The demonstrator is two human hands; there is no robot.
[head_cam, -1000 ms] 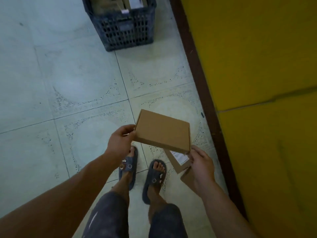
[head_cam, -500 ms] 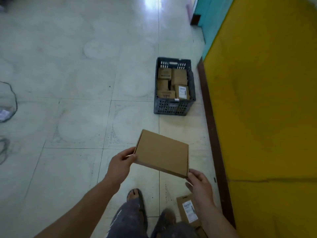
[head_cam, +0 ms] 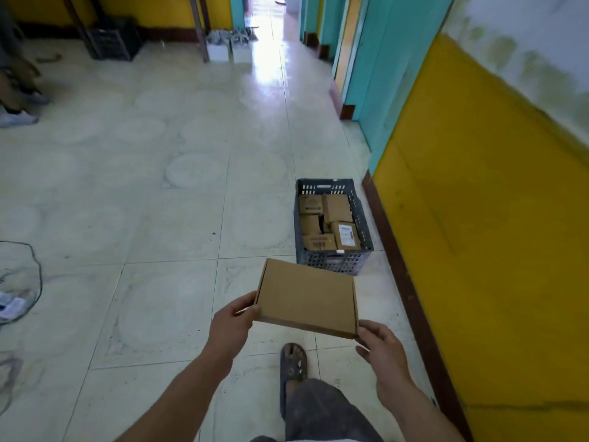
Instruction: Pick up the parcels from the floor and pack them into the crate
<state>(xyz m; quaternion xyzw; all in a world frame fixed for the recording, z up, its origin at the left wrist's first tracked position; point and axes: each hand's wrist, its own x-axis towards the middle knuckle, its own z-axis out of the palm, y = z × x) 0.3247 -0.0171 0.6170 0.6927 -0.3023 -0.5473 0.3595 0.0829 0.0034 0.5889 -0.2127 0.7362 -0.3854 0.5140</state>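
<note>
Flat brown parcel [head_cam: 307, 298] is up in the air, held level at its two near corners. The left hand [head_cam: 234, 323] has its fingers curled round the left edge, and the right hand [head_cam: 381, 346] is clasped on the near-right corner. That's a sensible two-point hold for a wide, thin box, as it stops it tipping or flexing. The crate [head_cam: 333, 261] sits ahead on the floor [head_cam: 159, 218], just beside the yellow wall [head_cam: 478, 218], and the parcel is short of it and not yet over the opening. Inside, several small boxes [head_cam: 338, 207] already cover the bottom, one with its white label facing up. One sandalled foot [head_cam: 293, 362] is planted forward, which looks like mid-approach. I'd say the job is well along. This parcel looks nearly as broad as the crate's mouth, so it should be squared to the walls and laid flat on top, or a corner may catch the rim.
</note>
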